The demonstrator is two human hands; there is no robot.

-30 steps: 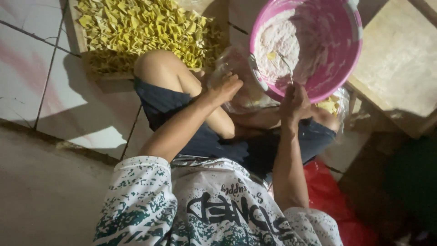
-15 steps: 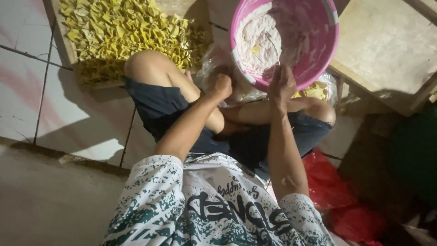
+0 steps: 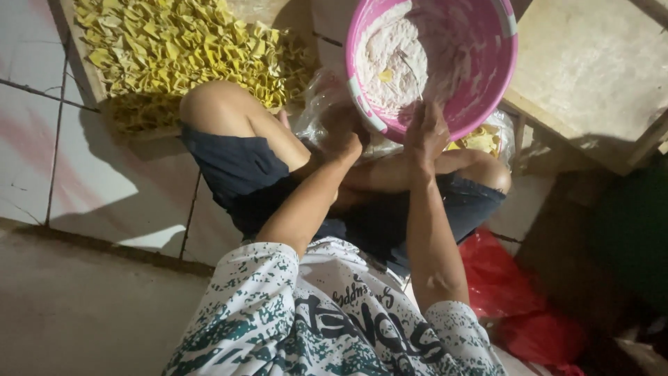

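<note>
bowl (image 3: 480, 63), a pink plastic basin, sits tilted just past the person's crossed legs, its near rim over the lap and its far side toward the stone slab (image 3: 591, 63) on the right. white flour (image 3: 393, 49) is heaped on its left inner wall, with a small yellow piece (image 3: 385, 75) lying in it. right hand (image 3: 426, 132) lies flat against the near rim, fingers spread upward and loosely open, pressing rather than clasping. left hand (image 3: 344, 143) is curled at the rim's lower left beside a clear plastic bag (image 3: 316, 104); whether its grip closes on the rim or the bag cannot be told. the bowl looks light and stiff but flexes a little at the lip, and a dusting of flour likely makes it slippery; the rolled rim is the sound place to hold, one hand each side. a tray of yellow folded pieces (image 3: 174, 49) lies on the tiled floor (image 3: 42, 139) at the far left.
</note>
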